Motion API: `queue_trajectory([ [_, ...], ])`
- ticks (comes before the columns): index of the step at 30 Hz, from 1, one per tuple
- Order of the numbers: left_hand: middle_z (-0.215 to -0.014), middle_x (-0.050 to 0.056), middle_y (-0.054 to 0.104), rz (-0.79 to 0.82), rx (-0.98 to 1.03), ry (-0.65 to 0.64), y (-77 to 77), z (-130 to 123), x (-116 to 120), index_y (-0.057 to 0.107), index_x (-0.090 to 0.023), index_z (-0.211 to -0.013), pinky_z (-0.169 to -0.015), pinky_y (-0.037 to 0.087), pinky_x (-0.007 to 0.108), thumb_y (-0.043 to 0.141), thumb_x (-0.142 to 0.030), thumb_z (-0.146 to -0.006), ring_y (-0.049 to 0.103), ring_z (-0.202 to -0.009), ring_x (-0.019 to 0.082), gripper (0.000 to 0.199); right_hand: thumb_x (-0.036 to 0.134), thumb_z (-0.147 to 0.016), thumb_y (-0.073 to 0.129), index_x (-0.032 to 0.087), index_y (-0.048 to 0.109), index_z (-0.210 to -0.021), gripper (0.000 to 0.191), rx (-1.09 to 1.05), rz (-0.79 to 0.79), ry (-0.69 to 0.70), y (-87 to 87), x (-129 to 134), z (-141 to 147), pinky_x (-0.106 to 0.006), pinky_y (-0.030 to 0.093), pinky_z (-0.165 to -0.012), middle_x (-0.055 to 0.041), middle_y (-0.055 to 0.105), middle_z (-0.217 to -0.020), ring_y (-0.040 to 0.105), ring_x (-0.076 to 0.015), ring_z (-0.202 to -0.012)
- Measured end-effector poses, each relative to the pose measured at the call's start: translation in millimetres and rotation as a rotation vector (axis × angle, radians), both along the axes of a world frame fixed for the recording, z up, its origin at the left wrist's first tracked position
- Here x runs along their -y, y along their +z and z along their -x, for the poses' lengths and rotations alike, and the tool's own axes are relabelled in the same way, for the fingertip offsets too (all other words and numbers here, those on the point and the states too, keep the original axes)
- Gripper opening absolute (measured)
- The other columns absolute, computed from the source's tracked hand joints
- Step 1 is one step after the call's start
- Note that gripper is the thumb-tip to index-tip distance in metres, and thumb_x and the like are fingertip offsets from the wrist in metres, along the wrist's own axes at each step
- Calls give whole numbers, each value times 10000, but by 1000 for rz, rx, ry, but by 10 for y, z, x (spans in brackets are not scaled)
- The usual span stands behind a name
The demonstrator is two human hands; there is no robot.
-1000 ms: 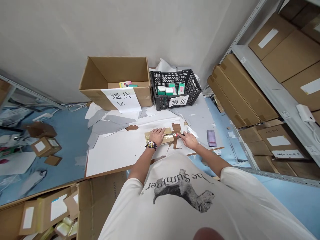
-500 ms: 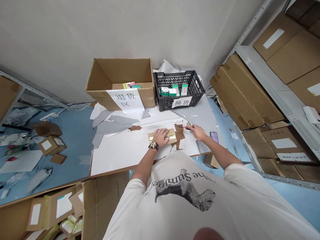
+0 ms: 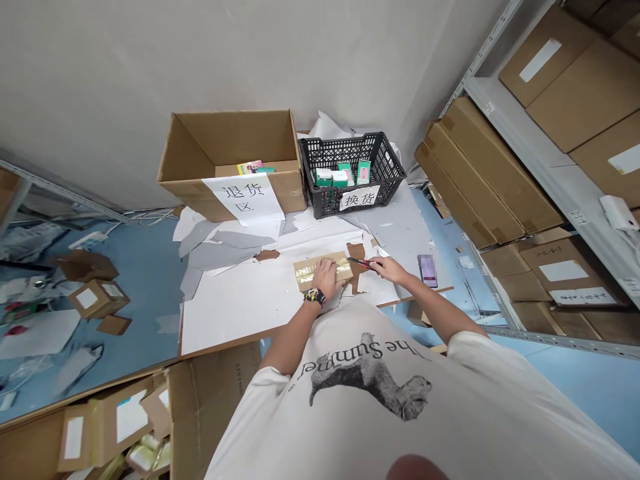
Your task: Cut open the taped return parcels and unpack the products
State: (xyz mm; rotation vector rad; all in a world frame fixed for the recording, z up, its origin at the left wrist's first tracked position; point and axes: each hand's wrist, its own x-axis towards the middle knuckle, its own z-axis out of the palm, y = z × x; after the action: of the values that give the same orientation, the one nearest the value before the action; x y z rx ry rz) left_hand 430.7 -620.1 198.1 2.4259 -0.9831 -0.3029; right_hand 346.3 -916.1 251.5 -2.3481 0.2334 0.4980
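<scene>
A small flat cardboard box (image 3: 303,272) with shiny tape along its top lies on the white-covered table (image 3: 225,307). My left hand (image 3: 326,276), with a watch at the wrist, rests over the box and holds it against the table, fingers bent across the taped top. Just right of the box, my right hand (image 3: 389,269) is closed around a red-and-black utility knife (image 3: 364,263). Its dark tip points left, close to the box's right end. Part of the box is hidden under my left hand.
Behind the hands stand a large open carton (image 3: 295,190) with a paper sign and a black plastic crate (image 3: 325,208) holding several green-and-white boxes. A phone (image 3: 427,271) lies on the right. Shelves of cartons (image 3: 463,177) flank the table; a carton of parcels (image 3: 195,407) sits lower left.
The utility knife has turned so its blade shows more clearly, angled toward the box's right end. The box has turned slightly under my left hand. The whole view has shifted a little.
</scene>
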Motion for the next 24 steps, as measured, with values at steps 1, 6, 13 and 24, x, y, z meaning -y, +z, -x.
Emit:
queue_trajectory([
  [1,-1525,188,649,15,-4,24,0,18,22,672,-217,-1443,-1404,266,632,822,-335,-918,552,-1497,399,559,462,-1160,445,236,827,-1288,462,-1,43,41,19,24,-53,-259,485,-732,-22,766,-865,682,-181,-729],
  [6,-1602,175,636,68,-12,60,14,56,101,673,-250,-1418,-1418,195,699,816,-248,-854,527,-1558,408,582,432,-1157,501,292,824,-1410,433,-44,226,229,59,169,-407,-266,451,-787,-55,835,-1084,714,-220,-949],
  [13,-1775,147,517,6,-42,49,23,-16,96,697,-293,-1419,-1420,217,716,874,-250,-825,505,-1620,395,622,523,-1102,640,232,846,-1328,421,-262,120,364,89,179,-970,-255,445,-688,-3,737,-753,617,-159,-654],
  [24,-1801,130,517,-37,-65,38,97,-16,93,679,-291,-1451,-1408,247,671,840,-223,-880,563,-1600,375,597,747,-990,723,214,749,-927,537,-541,-114,290,123,215,-640,-227,451,-557,-4,710,-701,598,-139,-574],
])
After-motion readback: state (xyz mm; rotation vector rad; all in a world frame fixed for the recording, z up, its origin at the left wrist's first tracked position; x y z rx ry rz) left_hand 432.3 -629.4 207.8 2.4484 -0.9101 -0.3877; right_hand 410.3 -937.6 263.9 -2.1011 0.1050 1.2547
